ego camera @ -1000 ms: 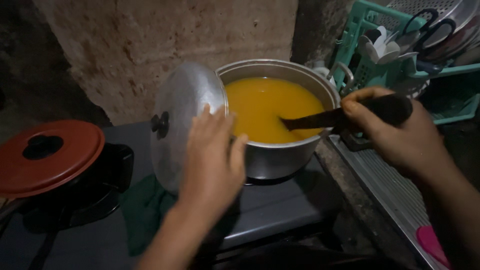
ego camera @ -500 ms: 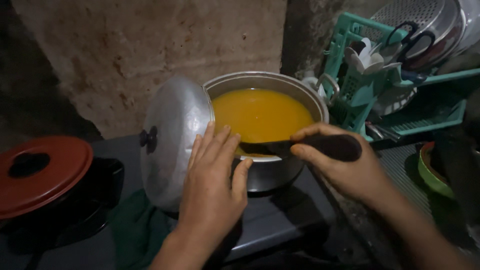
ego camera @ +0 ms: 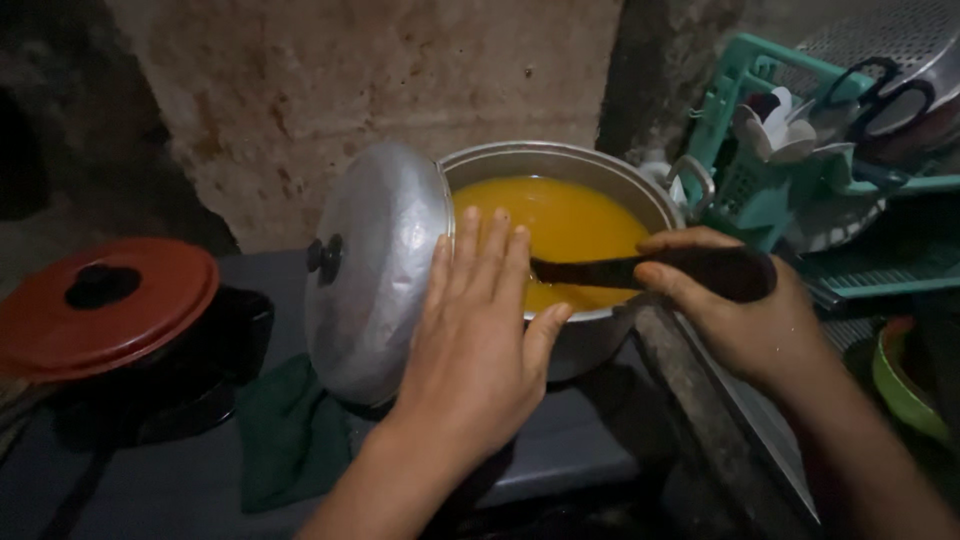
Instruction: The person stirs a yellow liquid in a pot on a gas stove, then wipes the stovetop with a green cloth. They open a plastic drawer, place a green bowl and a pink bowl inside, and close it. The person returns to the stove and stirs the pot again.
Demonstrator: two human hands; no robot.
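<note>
Nearest the camera, the left hand (ego camera: 470, 350) reaches forward with fingers spread flat and open, gripping nothing. Its palm and fingers press against the inner face of a round metal lid (ego camera: 375, 270), which stands on edge, tilted against the left side of the pot (ego camera: 590, 335). The flat hand seems to be there to prop the lid, keeping it from sliding while leaving the pot's mouth uncovered.

To the right, the right hand (ego camera: 740, 310) is closed around the dark handle of a ladle (ego camera: 640, 272). The handle lies nearly level over the pot's near rim, and its far end dips into the orange soup (ego camera: 565, 225), a hold that suits stirring or scooping.

The pot sits on a dark stovetop (ego camera: 570, 465). A green cloth (ego camera: 285, 430) lies on the stovetop below the lid. At far left, a black pot with a red lid (ego camera: 100, 305) stands well apart.

Behind everything is a rough, stained wall (ego camera: 330, 90). At upper right, a teal dish rack (ego camera: 775, 170) holds white utensils and scissors. A green bowl (ego camera: 905, 385) shows at the right edge.

Compared with half a second ago, both hands keep much the same hold. The right hand has shifted slightly right along the handle, and the view has moved a little nearer the pot.
</note>
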